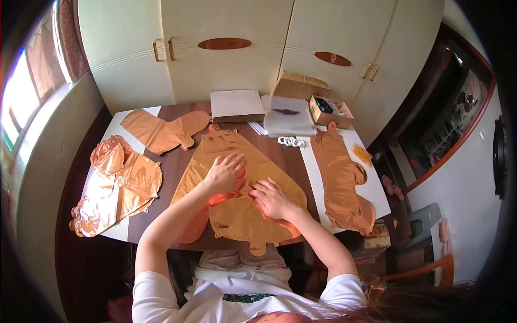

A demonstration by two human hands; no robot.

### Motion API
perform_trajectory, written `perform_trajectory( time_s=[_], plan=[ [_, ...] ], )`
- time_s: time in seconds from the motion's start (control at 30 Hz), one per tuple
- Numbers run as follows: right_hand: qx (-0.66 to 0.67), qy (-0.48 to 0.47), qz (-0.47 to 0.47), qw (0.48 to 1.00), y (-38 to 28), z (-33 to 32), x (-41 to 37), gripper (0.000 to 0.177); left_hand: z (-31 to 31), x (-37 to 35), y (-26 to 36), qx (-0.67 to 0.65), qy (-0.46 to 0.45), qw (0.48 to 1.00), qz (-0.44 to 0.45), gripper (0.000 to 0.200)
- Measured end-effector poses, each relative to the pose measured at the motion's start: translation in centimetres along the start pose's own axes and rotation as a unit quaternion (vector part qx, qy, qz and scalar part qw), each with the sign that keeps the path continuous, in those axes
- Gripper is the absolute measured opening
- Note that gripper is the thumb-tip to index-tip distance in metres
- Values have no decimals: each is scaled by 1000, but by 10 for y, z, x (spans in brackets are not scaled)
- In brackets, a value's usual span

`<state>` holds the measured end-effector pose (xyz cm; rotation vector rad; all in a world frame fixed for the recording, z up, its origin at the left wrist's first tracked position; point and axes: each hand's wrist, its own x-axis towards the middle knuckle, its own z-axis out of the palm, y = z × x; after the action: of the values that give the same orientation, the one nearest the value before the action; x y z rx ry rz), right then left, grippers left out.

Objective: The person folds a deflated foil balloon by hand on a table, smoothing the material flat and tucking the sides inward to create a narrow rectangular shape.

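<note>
A large flat orange-gold foil balloon lies spread over the middle of the table, narrow at the far end and wide toward me, with a short tab at its near edge. My left hand rests over its upper middle, palm down and fingers extended. Just right of centre, my right hand lies on the foil with its fingers stretched toward the left one. Reddish-orange patches of shiny foil show under both hands and beside the left forearm. The undersides of the hands are hidden.
Crumpled shiny foil balloons lie at left, with another flat foil piece behind. A long foil balloon is at right, beside a yellow packet. White rings, a white box, plastic sleeves and a carton line the back.
</note>
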<state>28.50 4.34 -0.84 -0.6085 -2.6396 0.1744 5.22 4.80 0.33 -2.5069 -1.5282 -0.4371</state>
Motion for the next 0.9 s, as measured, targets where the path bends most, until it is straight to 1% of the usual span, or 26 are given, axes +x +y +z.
perform_trajectory(
  time_s=[0.03,0.07,0.17,0.37,0.47,0.57,0.67,0.77,0.87,0.9],
  plan=[
    [2,-6,4,1000,1,0,0,26,-4,-5,5,-32,-4,999,9,54],
    [5,-10,8,1000,1,1,0,26,-11,-12,11,-64,-46,997,15,46],
    [-2,-21,14,1000,2,3,-2,26,-14,-36,19,-79,-70,993,49,52],
    [5,-26,11,1000,1,2,-2,29,-34,-53,26,-53,-129,990,32,86],
    [1,-24,8,1000,1,0,-1,30,-34,-56,24,-53,-139,988,43,94],
    [-10,-26,6,1000,1,0,-1,30,-30,-59,19,-57,-135,987,59,96],
    [-11,-35,8,999,3,-1,0,30,-25,-60,12,-58,-149,985,71,91],
    [-11,-40,9,999,8,4,-2,31,-11,-61,6,-72,-139,985,67,82],
    [-10,-41,10,999,10,4,-3,32,-10,-61,6,-85,-165,981,51,74],
    [-9,-42,10,999,10,4,-3,32,-11,-60,6,-79,-171,981,53,75]
  ],
)
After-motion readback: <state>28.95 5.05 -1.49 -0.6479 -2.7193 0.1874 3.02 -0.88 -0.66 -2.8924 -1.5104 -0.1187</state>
